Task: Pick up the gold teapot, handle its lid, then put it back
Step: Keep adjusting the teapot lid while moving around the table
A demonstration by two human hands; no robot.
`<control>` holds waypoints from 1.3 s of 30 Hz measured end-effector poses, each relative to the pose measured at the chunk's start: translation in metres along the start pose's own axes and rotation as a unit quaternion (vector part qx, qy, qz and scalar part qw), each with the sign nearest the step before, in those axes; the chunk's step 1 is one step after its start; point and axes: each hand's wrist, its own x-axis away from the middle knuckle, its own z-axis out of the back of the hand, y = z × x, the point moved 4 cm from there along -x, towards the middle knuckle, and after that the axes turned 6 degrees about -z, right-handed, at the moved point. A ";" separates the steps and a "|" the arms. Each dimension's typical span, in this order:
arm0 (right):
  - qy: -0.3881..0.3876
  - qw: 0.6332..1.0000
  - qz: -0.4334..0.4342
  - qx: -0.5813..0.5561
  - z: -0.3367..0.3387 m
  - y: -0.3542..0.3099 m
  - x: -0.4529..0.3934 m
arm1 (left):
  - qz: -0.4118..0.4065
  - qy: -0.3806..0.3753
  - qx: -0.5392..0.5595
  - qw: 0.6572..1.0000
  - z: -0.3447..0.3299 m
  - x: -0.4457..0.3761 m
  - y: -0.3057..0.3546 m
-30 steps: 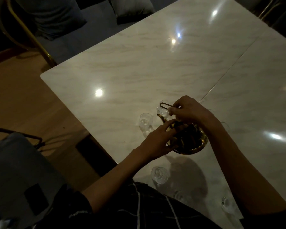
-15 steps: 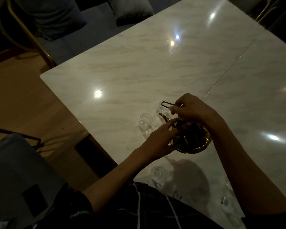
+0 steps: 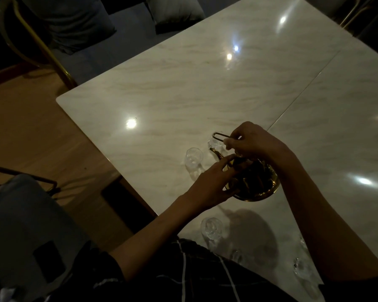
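The gold teapot (image 3: 261,188) is round and shiny, held just above the marble table (image 3: 183,94) near its front edge, its shadow lying below it. My right hand (image 3: 252,141) grips the thin looped wire handle (image 3: 218,135) that sticks out to the left. My left hand (image 3: 214,182) reaches in from the left, fingers on the pot's top by the curved spout (image 3: 215,152). The lid itself is hidden under my fingers in the dim light.
Small clear glasses stand around the pot: one (image 3: 193,159) to its left, one (image 3: 211,228) at the front edge, more (image 3: 300,268) at the lower right. A seam (image 3: 303,92) divides the tabletop. A grey cushioned chair (image 3: 20,225) is at the lower left.
The teapot and both hands have drifted slightly right and up. My right hand keeps hold of the wire handle; my left fingers stay at the pot's top.
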 end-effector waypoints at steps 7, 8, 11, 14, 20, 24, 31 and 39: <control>0.003 1.000 0.002 0.001 0.002 0.000 -0.001 | -0.002 0.003 -0.003 1.000 0.001 -0.001 0.002; 0.004 1.000 0.003 0.001 0.003 0.000 -0.002 | -0.005 0.006 -0.002 1.000 0.002 -0.001 0.003; 0.007 1.000 0.008 -0.002 0.005 0.001 -0.003 | -0.006 0.009 -0.003 1.000 0.002 -0.002 0.003; 0.008 1.000 0.005 -0.003 0.005 0.001 -0.002 | -0.001 0.004 -0.010 1.000 0.001 -0.003 0.002; 0.005 1.000 -0.002 -0.002 0.006 0.003 -0.002 | 0.000 0.002 -0.006 1.000 -0.001 -0.003 0.001; 0.000 1.000 -0.004 -0.006 0.005 0.005 -0.002 | 0.003 -0.003 0.000 1.000 -0.003 -0.004 0.002; 0.001 1.000 -0.008 -0.012 0.006 0.006 -0.001 | 0.003 0.003 0.009 1.000 -0.003 -0.006 0.002; 0.001 1.000 -0.005 -0.011 0.009 0.007 -0.003 | 0.005 0.000 0.009 1.000 -0.005 -0.009 0.002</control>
